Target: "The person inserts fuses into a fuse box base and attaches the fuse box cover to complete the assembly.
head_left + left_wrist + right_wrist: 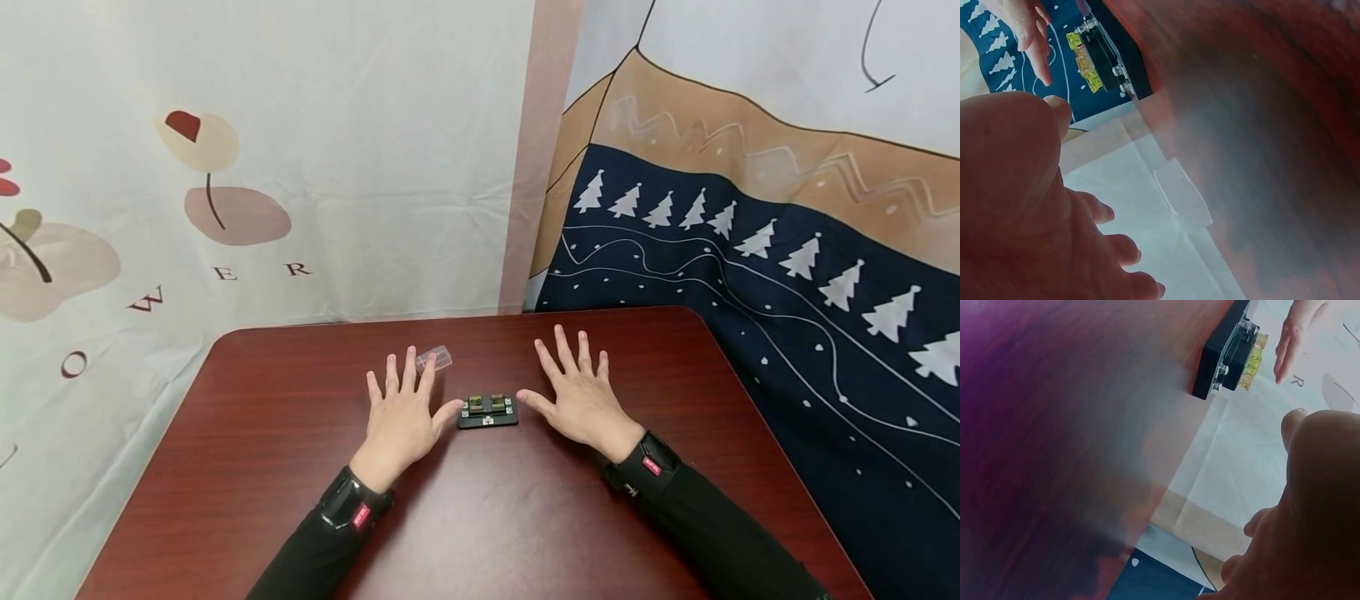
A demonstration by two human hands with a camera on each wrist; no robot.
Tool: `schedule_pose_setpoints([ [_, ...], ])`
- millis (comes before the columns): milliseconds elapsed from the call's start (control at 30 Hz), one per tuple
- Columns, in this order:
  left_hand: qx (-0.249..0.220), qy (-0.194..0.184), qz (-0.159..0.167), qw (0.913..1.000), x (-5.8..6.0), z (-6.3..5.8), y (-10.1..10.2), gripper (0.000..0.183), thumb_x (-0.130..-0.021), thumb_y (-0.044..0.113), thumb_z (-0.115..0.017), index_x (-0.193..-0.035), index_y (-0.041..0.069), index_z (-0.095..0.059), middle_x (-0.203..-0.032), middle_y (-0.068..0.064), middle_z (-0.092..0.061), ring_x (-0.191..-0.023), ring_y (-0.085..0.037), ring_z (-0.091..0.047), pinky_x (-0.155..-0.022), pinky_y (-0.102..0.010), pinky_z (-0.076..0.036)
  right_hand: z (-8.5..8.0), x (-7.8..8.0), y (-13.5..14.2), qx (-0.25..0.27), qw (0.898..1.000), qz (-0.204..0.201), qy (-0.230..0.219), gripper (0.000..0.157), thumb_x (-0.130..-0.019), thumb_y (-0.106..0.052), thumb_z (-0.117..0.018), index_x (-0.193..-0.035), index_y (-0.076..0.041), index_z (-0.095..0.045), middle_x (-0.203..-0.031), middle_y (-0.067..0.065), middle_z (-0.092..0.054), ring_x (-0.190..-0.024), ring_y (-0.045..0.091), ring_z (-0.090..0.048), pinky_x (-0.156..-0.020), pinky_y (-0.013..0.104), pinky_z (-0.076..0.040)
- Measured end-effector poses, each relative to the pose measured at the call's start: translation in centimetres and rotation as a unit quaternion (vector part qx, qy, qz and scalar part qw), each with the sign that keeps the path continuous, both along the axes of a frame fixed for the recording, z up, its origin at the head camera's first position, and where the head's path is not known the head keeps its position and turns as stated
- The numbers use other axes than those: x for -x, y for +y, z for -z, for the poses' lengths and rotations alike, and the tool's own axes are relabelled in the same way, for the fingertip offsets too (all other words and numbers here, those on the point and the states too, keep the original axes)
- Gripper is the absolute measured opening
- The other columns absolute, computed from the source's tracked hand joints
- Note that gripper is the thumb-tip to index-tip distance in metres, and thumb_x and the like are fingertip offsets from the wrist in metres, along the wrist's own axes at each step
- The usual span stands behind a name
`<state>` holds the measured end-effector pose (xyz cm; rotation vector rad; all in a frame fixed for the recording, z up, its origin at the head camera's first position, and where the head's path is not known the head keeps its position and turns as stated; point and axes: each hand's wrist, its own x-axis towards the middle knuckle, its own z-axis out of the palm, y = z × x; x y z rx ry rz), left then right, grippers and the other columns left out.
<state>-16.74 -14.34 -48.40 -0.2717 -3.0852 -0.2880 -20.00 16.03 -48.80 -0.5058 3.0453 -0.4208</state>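
A small black block-like device (487, 421) with yellow-green pieces on top and metal screws lies on the table between the two hands. To its left, my left hand (401, 425) is spread with straight fingers, the thumb tip close to the device's left edge. On the other side, my right hand (585, 404) is likewise spread, its thumb pointing toward the device's right edge. Neither hand holds anything. A clear plastic piece (437, 358) lies behind the left fingertips, partly covered by them; the left wrist view also shows this clear piece (1182, 194).
The reddish-brown wooden table (300, 508) has rounded far corners. Behind it hangs a pale cloth (405, 167) with printed flowers and letters. To the right is a dark blue cloth (750, 333) with white trees.
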Motion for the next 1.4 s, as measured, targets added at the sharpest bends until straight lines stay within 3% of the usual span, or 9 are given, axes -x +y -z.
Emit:
schedule_pose_setpoints([
  [733, 0.006, -0.014, -0.002, 0.9999, 0.0, 0.0, 0.2, 0.092, -0.099, 0.076, -0.038, -0.169, 0.017, -0.027, -0.177, -0.022, -0.015, -0.16, -0.052, -0.013, -0.122, -0.077, -0.008, 0.3, -0.1, 0.1, -0.005, 1.0, -0.004, -0.004, 0.097, -0.094, -0.084, -0.034, -0.171, -0.028, -0.015, -0.18, 0.012, 0.005, -0.16, 0.052, 0.007, -0.119, 0.082, -0.004],
  [1000, -0.011, -0.019, -0.012, 0.9997, 1.2, 0.2, -0.2, 0.091, -0.1, 0.072, -0.045, -0.168, 0.015, -0.028, -0.176, -0.025, -0.018, -0.159, -0.054, -0.016, -0.122, -0.077, -0.01, 0.4, -0.2, -0.5, 0.004, 1.0, -0.017, -0.022, 0.098, -0.093, -0.084, -0.04, -0.171, -0.029, -0.017, -0.181, 0.011, -0.001, -0.161, 0.051, -0.005, -0.122, 0.078, -0.004],
  [1100, -0.014, -0.021, -0.015, 0.9996, 2.2, 0.1, -0.4, 0.09, -0.1, 0.07, -0.048, -0.168, 0.014, -0.029, -0.175, -0.025, -0.02, -0.157, -0.055, -0.02, -0.122, -0.077, -0.012, 0.3, -0.2, -0.9, 0.009, 0.999, -0.032, -0.027, 0.1, -0.091, -0.085, -0.044, -0.17, -0.028, -0.021, -0.18, 0.012, -0.012, -0.158, 0.049, -0.023, -0.124, 0.074, -0.007],
  [1233, -0.016, -0.023, -0.014, 0.9995, 3.7, -0.1, -0.8, 0.09, -0.1, 0.068, -0.05, -0.168, 0.013, -0.029, -0.174, -0.026, -0.023, -0.155, -0.055, -0.026, -0.121, -0.076, -0.018, 0.1, -0.3, -1.5, 0.02, 0.998, -0.061, -0.017, 0.098, -0.09, -0.081, -0.053, -0.166, -0.022, -0.037, -0.169, 0.015, -0.042, -0.147, 0.039, -0.049, -0.124, 0.07, -0.021],
  [1400, -0.014, -0.007, -0.007, 0.9999, 5.3, -0.4, -1.2, 0.082, -0.1, 0.061, -0.057, -0.161, 0.008, -0.043, -0.165, -0.028, -0.043, -0.143, -0.052, -0.049, -0.118, -0.073, -0.031, 0.1, -0.3, -2.4, 0.016, 0.994, -0.105, 0.013, 0.075, -0.091, -0.064, -0.07, -0.147, -0.013, -0.064, -0.14, 0.012, -0.066, -0.127, 0.033, -0.062, -0.112, 0.059, -0.045],
])
